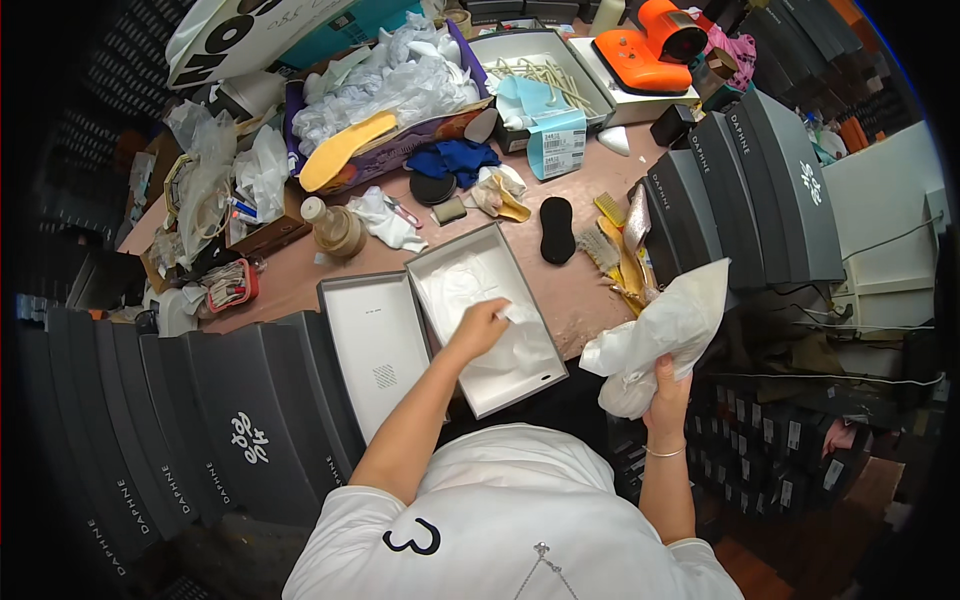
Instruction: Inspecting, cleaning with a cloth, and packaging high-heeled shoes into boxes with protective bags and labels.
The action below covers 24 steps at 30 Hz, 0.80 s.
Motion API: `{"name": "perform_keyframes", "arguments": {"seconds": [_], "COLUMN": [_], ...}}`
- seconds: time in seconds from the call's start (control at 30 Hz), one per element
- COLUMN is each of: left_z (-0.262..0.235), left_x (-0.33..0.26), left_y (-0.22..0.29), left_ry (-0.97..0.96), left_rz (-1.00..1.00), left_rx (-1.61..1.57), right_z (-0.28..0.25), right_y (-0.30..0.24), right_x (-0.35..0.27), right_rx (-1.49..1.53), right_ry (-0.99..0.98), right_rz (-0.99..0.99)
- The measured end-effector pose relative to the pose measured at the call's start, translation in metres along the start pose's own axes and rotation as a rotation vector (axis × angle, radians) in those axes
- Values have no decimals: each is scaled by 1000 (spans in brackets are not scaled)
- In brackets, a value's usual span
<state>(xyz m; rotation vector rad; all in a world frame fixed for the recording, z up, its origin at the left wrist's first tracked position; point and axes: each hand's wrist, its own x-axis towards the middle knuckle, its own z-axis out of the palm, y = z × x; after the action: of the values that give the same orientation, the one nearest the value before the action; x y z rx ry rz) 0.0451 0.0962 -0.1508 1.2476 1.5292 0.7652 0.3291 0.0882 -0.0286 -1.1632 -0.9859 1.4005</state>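
Note:
My left hand [485,325] reaches into an open shoe box [545,352] in front of me. Its fingers are closed on white tissue paper [463,283] that lines the box. Beside it on the left lies the box's lid [370,325], white inside up. Off to the right, clear of the table, my right hand [668,398] grips a bundle wrapped in white paper [665,330], its pointed end tilted up to the right. Whatever the wrapping contains is hidden.
Stacked dark grey shoe boxes flank me at left [240,400] and right [775,190]. Behind the open box stand a pump bottle [333,228], a black insole-shaped pad [557,230], brushes [603,250], a bin of crumpled plastic [390,80] and an orange machine [645,55].

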Motion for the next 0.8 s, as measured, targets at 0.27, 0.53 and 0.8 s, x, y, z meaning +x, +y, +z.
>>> {"name": "perform_keyframes", "arguments": {"seconds": [0.27, 0.53, 0.8], "left_z": [-148, -104, -43], "left_x": [-45, -69, -64], "left_y": [101, 106, 47], "left_ry": [541, 804, 389], "left_rz": [281, 343, 49], "left_rx": [-388, -84, -40], "right_z": [104, 71, -102], "right_y": [96, 73, 93], "right_x": [42, 52, 110], "right_rx": [-575, -945, 75], "right_ry": [-736, -403, 637], "right_rz": [27, -439, 186]}}
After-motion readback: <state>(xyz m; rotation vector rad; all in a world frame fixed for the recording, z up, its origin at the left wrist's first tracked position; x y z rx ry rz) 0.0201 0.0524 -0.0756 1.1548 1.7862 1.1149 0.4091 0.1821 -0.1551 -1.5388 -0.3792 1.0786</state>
